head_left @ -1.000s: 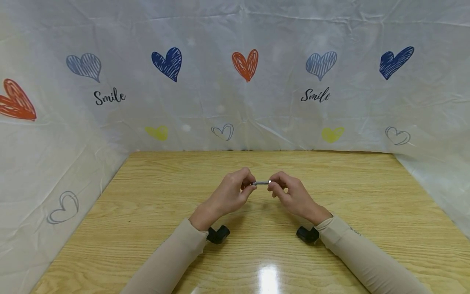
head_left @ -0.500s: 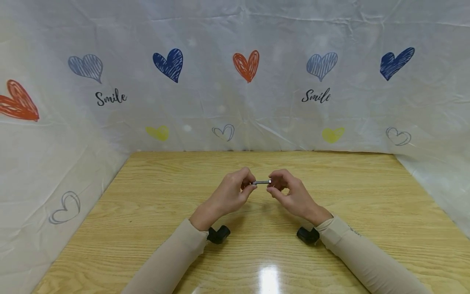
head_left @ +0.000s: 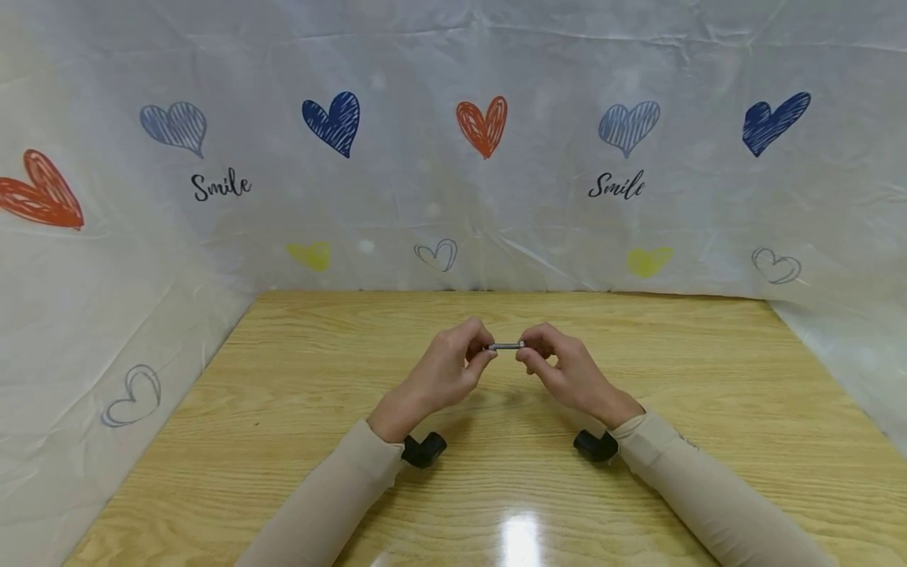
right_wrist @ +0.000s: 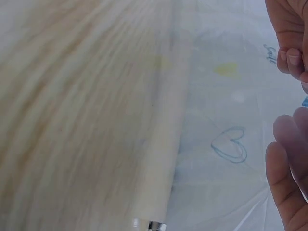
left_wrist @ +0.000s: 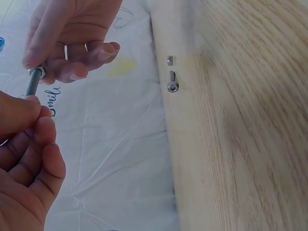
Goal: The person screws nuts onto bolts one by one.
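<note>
A metal bolt (head_left: 506,346) is held level above the table between both hands. My left hand (head_left: 442,370) pinches its left end, so that end is hidden by the fingers. At its right end sits a hex nut (left_wrist: 38,72), which the thumb and finger of my right hand (head_left: 567,374) pinch. The threaded shank shows between the hands in the left wrist view. In the right wrist view both hands stand at the right edge and the bolt is out of sight.
A second bolt (left_wrist: 172,83) and another nut (left_wrist: 170,60) lie on the wooden table (head_left: 319,370) in the left wrist view. Behind stands a white cloth (head_left: 397,189) printed with hearts. Black wrist cameras (head_left: 423,450) hang below the cuffs.
The right fingers loosened around the nut half a second ago and now close on it again. The left hand keeps its hold. The head view has shifted slightly.
</note>
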A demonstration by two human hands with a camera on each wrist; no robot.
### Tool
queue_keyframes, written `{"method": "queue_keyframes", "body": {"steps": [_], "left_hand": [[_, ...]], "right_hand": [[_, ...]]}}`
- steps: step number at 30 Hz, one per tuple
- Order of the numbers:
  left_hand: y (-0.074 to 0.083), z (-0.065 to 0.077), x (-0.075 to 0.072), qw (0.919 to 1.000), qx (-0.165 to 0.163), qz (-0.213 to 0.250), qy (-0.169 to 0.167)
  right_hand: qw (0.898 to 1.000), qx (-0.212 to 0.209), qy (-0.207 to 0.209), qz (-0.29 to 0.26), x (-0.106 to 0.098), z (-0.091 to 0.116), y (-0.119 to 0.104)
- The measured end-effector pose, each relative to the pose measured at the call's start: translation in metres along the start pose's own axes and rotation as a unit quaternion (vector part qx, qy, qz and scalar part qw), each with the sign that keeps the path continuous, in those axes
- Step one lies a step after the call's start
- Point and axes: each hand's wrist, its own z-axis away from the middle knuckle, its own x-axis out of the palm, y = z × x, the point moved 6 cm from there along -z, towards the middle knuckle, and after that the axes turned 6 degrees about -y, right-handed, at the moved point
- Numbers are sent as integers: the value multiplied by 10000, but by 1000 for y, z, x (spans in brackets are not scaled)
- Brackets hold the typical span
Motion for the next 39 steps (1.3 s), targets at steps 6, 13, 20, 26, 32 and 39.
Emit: {"method": "queue_keyframes", "body": {"steps": [6, 13, 20, 26, 32, 39], "left_hand": [[2, -1, -3, 9999, 113, 41, 110], [1, -1, -3, 9998, 178, -1, 112], [0, 0, -3, 9998, 157, -60, 147], [0, 1, -4, 9998, 132, -66, 162], [-1, 1, -4, 9997, 146, -37, 187], [-2, 1, -4, 9997, 154, -24, 172]], "right_hand": [[9999, 65, 27, 84, -3, -5, -2], [9998, 136, 135, 61, -8, -10, -15], [9993, -285, 229, 0, -13, -14, -44], [9986, -455, 239, -149, -11, -14, -43], [9993, -325, 148, -133, -9, -14, -41], [9998, -88, 154, 8, -8, -14, -39]]}}
